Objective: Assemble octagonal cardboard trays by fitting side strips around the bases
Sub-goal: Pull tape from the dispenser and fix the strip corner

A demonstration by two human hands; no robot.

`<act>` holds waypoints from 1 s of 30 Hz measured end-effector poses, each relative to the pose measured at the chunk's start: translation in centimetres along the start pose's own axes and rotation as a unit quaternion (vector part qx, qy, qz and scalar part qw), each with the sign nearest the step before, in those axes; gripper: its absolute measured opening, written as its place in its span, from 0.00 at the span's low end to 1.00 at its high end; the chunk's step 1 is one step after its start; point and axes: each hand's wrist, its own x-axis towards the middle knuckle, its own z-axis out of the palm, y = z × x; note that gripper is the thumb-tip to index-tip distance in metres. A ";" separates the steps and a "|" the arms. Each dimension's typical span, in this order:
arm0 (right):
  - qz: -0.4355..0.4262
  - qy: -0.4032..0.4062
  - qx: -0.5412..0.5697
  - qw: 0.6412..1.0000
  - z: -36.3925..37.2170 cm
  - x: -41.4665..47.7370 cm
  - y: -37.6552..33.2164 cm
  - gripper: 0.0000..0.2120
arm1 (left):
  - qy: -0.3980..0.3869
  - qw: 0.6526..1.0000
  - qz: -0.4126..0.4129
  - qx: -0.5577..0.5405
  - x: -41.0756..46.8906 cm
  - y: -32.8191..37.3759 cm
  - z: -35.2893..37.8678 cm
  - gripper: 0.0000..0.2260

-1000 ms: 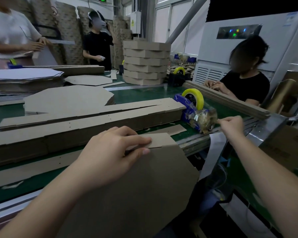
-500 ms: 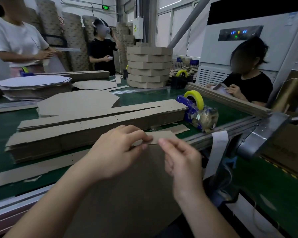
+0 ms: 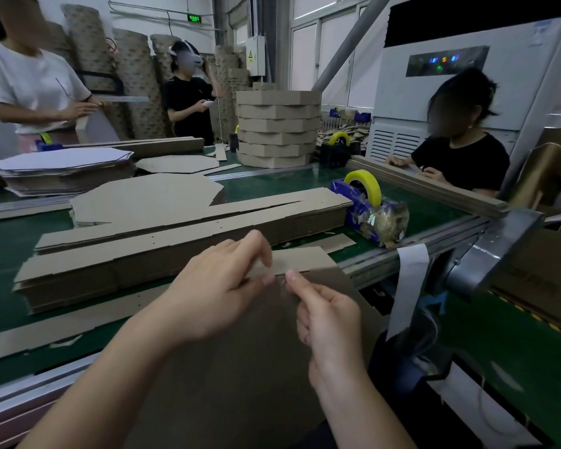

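Through the head camera I saw the left hand (image 3: 221, 286) pinching the side strip (image 3: 302, 259) against the top edge of the octagonal base (image 3: 240, 367), held at the near edge of the green worktop (image 3: 272, 186). The right hand (image 3: 331, 319) had its fingers (image 3: 300, 291) curled at that edge; what they grasped, I couldn't tell.

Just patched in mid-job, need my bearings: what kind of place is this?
Most likely a cardboard packaging workshop: a green conveyor belt carries piles of side strips, octagonal trays stand stacked farther back, and a tape dispenser sits beside the strips.
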 end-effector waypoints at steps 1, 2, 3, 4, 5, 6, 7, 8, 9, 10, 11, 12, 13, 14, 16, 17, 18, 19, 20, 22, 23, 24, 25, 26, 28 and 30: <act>0.000 -0.005 -0.008 1.000 -0.1 0.0 0.0 0.14 | -0.007 1.000 0.010 0.003 0.0 0.0 -0.1 0.04; 0.000 -0.012 -0.017 1.000 -0.3 0.1 0.0 0.14 | -0.013 1.000 0.021 0.006 -0.1 0.1 -0.2 0.05; 0.000 -0.021 -0.026 0.999 -0.5 0.1 0.0 0.13 | -0.019 0.999 0.028 0.008 -0.1 0.1 -0.2 0.08; 0.003 -0.033 -0.035 0.999 -0.7 0.1 -0.1 0.13 | -0.021 0.999 0.027 0.008 -0.2 0.1 -0.2 0.10; 0.006 -0.049 -0.044 0.998 -0.9 0.0 -0.2 0.13 | -0.017 1.000 0.018 0.004 -0.2 0.0 -0.3 0.10; 0.011 -0.065 -0.052 0.996 -1.1 0.0 -0.3 0.13 | -0.010 1.000 0.007 -0.005 -0.2 0.0 -0.2 0.10; 0.014 -0.079 -0.059 0.995 -1.3 -0.1 -0.4 0.12 | -0.001 1.000 -0.007 -0.018 -0.2 0.1 -0.2 0.09; 0.016 -0.089 -0.063 0.994 -1.4 -0.1 -0.5 0.10 | 0.010 0.999 -0.022 -0.028 0.0 0.1 -0.1 0.08; 0.016 -0.096 -0.068 0.993 -1.5 -0.1 -0.5 0.08 | 0.022 0.999 -0.037 -0.028 0.2 0.3 0.1 0.07; 0.014 -0.102 -0.074 0.992 -1.6 -0.1 -0.5 0.08 | 0.037 0.998 -0.051 -0.012 0.5 0.6 0.4 0.09; 0.011 -0.106 -0.080 0.991 -1.6 0.0 -0.5 0.09 | 0.054 0.996 -0.064 0.018 0.7 1.0 0.6 0.11; 0.007 -0.110 -0.088 0.990 -1.6 0.0 -0.5 0.09 | 0.075 0.993 -0.072 0.052 0.9 1.4 0.9 0.13; 0.002 -0.112 -0.094 0.989 -1.5 0.0 -0.5 0.09 | 0.094 0.989 -0.080 0.076 1.1 1.8 1.2 0.14; -0.002 -0.112 -0.099 0.989 -1.6 0.0 -0.5 0.09 | 0.107 0.987 -0.087 0.087 1.2 2.0 1.4 0.14; -0.004 -0.112 -0.103 0.988 -1.8 0.0 -0.5 0.11 | 0.110 0.986 -0.091 0.082 1.2 2.1 1.7 0.13; -0.003 -0.115 -0.109 0.987 -2.0 0.0 -0.6 0.12 | 0.108 0.987 -0.087 0.076 1.2 2.1 1.8 0.13; 0.003 -0.118 -0.121 0.986 -2.1 0.1 -0.6 0.12 | 0.107 0.988 -0.083 0.070 1.2 2.0 1.7 0.12; 0.014 -0.125 -0.144 0.982 -2.2 0.0 -0.6 0.12 | 0.108 0.989 -0.079 0.066 1.2 1.9 1.6 0.11; 0.029 -0.132 -0.176 0.975 -2.3 -0.1 -0.5 0.11 | 0.109 0.989 -0.077 0.064 1.1 1.8 1.5 0.11; 0.021 -0.118 -0.229 0.966 -2.7 -0.5 0.0 0.11 | 0.109 0.989 -0.072 0.066 0.8 1.5 1.4 0.11; -0.027 -0.092 -0.239 0.966 -3.2 -0.4 0.1 0.11 | 0.109 0.989 -0.067 0.072 0.6 1.3 1.4 0.11; -0.105 -0.052 -0.241 0.963 -3.7 -0.1 0.0 0.11 | 0.107 0.989 -0.060 0.080 0.4 1.3 1.4 0.11; -0.195 -0.004 -0.243 0.950 -4.2 0.3 -0.3 0.10 | 0.103 0.989 -0.053 0.090 0.3 1.2 1.4 0.11; -0.272 0.034 -0.261 0.926 -4.6 0.9 -0.6 0.08 | 0.095 0.989 -0.046 0.102 0.1 1.2 1.3 0.11; -0.319 0.043 -0.337 0.885 -4.9 2.0 -1.1 0.11 | 0.067 0.989 -0.042 0.126 -0.1 1.2 1.1 0.13; -0.316 0.022 -0.382 0.868 -4.9 2.6 -0.5 0.15 | 0.032 0.989 -0.050 0.138 -0.1 1.1 0.7 0.15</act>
